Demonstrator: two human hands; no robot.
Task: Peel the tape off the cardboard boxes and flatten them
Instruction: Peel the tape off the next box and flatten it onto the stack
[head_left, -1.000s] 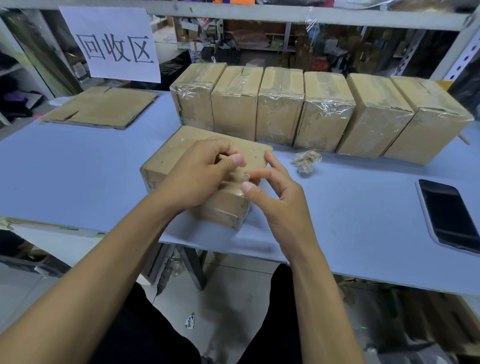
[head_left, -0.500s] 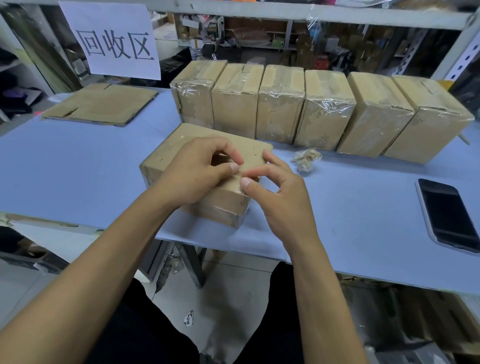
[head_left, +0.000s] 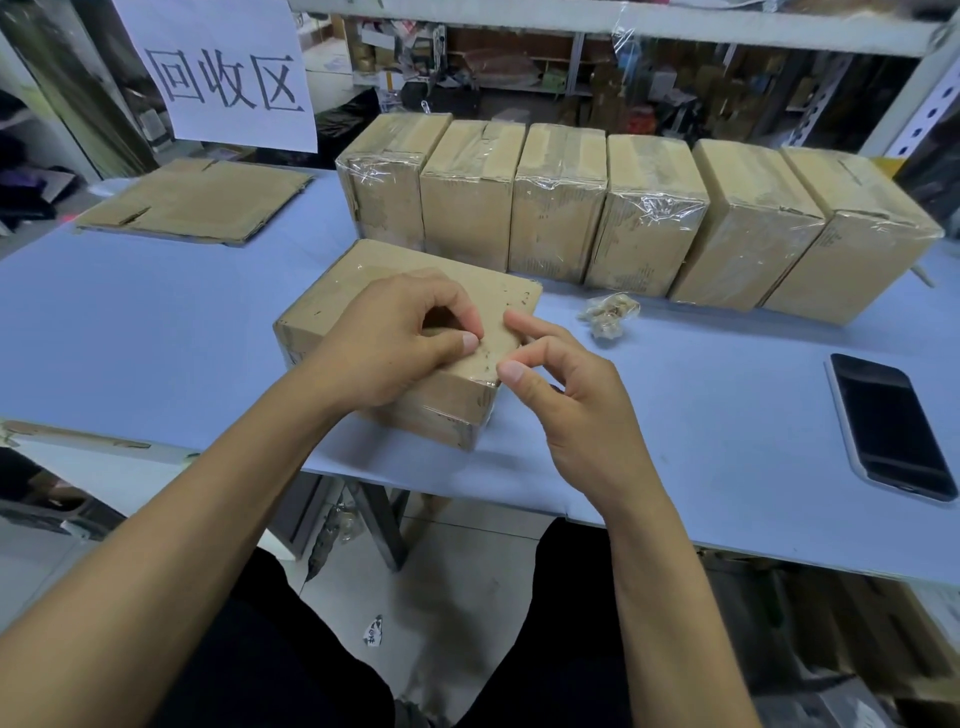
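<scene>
A taped cardboard box (head_left: 363, 291) lies flat on the blue table (head_left: 156, 338) in front of me. My left hand (head_left: 384, 343) rests on its top, thumb and curled forefinger pinching at the clear tape (head_left: 480, 358) near the right end. My right hand (head_left: 561, 395) is at the box's near right corner, with the thumb on the corner and the forefinger on the top edge. A row of several tape-wrapped boxes (head_left: 556, 208) stands behind. One flattened box (head_left: 197, 200) lies at the far left.
A crumpled ball of peeled tape (head_left: 608, 312) lies right of the box. A black phone (head_left: 888, 426) rests near the table's right front edge. A white paper sign (head_left: 223, 73) hangs at the back left, with cluttered shelves (head_left: 623, 67) behind.
Both hands have shifted slightly on the box top. My right thumb and forefinger have drawn apart from my left thumb toward the box's right edge. The box has not moved.
</scene>
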